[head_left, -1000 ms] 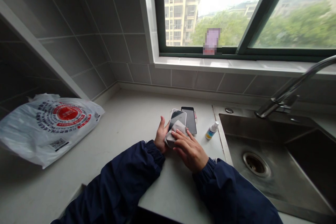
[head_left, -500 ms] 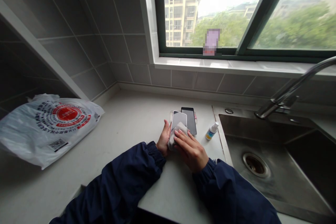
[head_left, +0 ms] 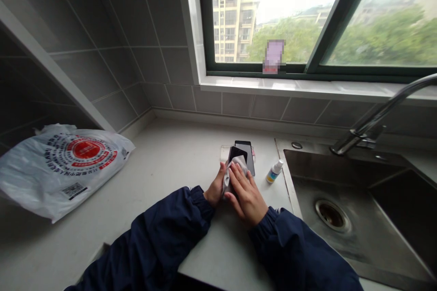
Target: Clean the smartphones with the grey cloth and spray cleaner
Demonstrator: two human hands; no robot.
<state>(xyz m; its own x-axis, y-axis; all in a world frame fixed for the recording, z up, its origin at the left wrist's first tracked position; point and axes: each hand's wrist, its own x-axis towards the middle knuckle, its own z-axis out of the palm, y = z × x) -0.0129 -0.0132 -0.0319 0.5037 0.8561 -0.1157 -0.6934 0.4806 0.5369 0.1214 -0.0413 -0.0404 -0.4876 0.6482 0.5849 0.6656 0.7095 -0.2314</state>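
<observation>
My left hand (head_left: 215,188) is closed around the left edge of a smartphone (head_left: 236,153), whose dark screen faces up. A thin grey cloth (head_left: 228,183) covers the phone's lower part. My right hand (head_left: 248,196) lies over the cloth with its fingers together, pressing it against the screen; the thumb is bent toward the near end. Behind the held phone, a second dark phone (head_left: 251,162) lies on the counter, partly hidden. A clear phone case (head_left: 224,151) shows beside it. To the right of my right hand stands a small white spray bottle (head_left: 274,173) with a blue and yellow label.
A stainless steel sink (head_left: 297,191) with a curved faucet (head_left: 362,132) is set into the pale counter (head_left: 177,154) at the right. On the far left lies a white plastic bag (head_left: 68,168) with red print. A tiled wall and window (head_left: 266,13) border the back.
The held phone has tilted, and its screen has gone from a bright reflection to dark. My right hand and the cloth have shifted slightly up the screen.
</observation>
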